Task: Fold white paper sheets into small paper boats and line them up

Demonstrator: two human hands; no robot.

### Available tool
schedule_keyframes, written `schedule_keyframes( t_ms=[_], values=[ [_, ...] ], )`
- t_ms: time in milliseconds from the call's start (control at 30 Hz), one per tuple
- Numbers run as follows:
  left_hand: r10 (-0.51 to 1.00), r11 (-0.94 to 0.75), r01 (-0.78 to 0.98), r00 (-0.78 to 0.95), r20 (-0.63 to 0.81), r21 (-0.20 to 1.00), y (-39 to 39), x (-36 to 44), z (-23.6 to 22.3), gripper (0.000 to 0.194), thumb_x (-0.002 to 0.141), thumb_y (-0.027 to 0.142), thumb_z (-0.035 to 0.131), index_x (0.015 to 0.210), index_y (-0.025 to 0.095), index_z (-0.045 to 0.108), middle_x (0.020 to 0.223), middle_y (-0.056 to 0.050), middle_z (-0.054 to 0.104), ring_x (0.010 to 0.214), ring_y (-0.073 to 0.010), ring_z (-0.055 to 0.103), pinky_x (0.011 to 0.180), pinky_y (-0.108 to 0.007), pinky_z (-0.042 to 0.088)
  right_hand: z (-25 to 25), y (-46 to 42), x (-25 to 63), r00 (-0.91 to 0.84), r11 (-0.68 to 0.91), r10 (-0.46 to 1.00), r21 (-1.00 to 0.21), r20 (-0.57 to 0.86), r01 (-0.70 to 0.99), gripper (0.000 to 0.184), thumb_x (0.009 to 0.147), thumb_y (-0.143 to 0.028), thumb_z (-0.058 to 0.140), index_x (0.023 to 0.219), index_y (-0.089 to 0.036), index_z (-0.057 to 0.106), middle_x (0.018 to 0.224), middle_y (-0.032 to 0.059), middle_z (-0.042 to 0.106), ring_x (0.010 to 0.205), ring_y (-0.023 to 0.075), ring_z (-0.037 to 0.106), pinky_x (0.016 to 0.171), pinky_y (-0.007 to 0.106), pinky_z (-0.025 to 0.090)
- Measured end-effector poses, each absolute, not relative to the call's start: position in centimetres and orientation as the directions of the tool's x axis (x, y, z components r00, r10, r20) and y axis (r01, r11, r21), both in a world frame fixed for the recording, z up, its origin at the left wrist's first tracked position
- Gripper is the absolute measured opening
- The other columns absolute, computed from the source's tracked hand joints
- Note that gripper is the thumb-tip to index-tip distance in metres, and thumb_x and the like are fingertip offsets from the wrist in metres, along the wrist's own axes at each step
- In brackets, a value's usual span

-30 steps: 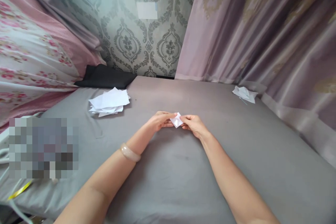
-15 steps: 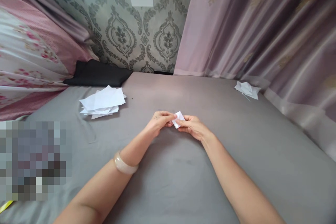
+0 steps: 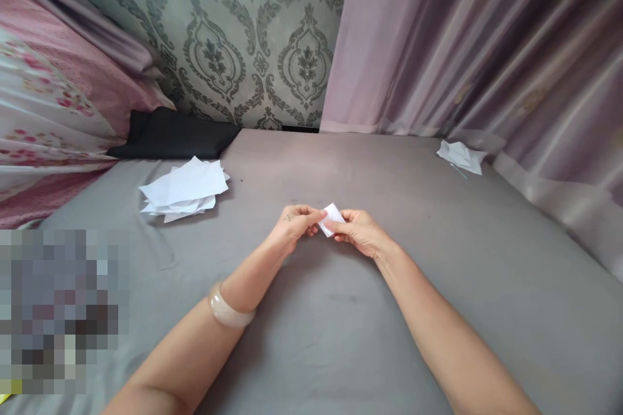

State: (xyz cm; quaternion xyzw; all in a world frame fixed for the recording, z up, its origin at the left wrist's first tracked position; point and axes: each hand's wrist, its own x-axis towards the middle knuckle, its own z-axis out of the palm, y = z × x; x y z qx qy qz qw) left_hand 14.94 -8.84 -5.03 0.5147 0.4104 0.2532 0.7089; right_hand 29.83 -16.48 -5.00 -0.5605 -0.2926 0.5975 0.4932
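Between my two hands is a small folded piece of white paper, held above the grey sheet. My left hand pinches its left edge with thumb and fingers. From the other side my right hand grips it, with the thumb lying across the front and the fingers behind. The fingers partly cover the paper, so its exact folds are hard to make out. A pale bangle circles my left forearm.
A loose stack of white paper sheets lies to the left, in front of a folded black cloth. More white paper pieces rest at the far right beside the pink curtain. A blurred patch covers the lower left.
The paper has turned slightly between my fingers, and its front now looks plainer. Both hands keep their hold. The whole view has shifted a little.
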Motion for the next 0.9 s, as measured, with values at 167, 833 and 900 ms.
schedule_keyframes(
  t_ms=[167, 833, 900],
  values=[
    [0.754, 0.386, 0.004, 0.575, -0.318, 0.923, -8.9, 15.0, -5.1, 0.034, 0.059, 0.039, 0.081, 0.07, 0.01, 0.066, 0.058, -0.001, 0.059, 0.053, -0.0083, 0.054, 0.058, -0.023, 0.043, -4.8, -16.4, 29.4, 0.231, -0.293, 0.907, -0.922, -0.352, -0.252, 0.026, 0.06, -0.027, 0.083, 0.079, -0.013, 0.071, 0.075, 0.0035, 0.069, 0.064, 0.0086, 0.062, 0.051, 0.015, 0.048],
    [0.848, 0.32, -0.161, 0.489, -0.206, 0.934, -9.2, 15.5, -5.5, 0.032, 0.057, 0.037, 0.08, 0.059, 0.013, 0.059, 0.049, 0.003, 0.051, 0.046, -0.0055, 0.043, 0.049, -0.02, 0.032, -4.6, -16.6, 27.6, 0.201, -0.262, 0.896, -0.838, -0.395, -0.479, 0.026, 0.057, -0.014, 0.083, 0.078, -0.011, 0.068, 0.072, 0.0044, 0.071, 0.062, 0.0103, 0.066, 0.059, 0.018, 0.057],
    [0.847, 0.317, -0.137, 0.487, -0.215, 0.938, -9.0, 15.4, -5.5, 0.032, 0.061, 0.038, 0.077, 0.057, 0.013, 0.058, 0.047, 0.003, 0.049, 0.045, -0.0059, 0.041, 0.048, -0.021, 0.03, -4.8, -16.7, 27.5, 0.187, -0.266, 0.903, -0.846, -0.386, -0.462, 0.027, 0.057, -0.014, 0.083, 0.079, -0.011, 0.069, 0.074, 0.0048, 0.071, 0.064, 0.0115, 0.067, 0.061, 0.019, 0.057]
  ],
)
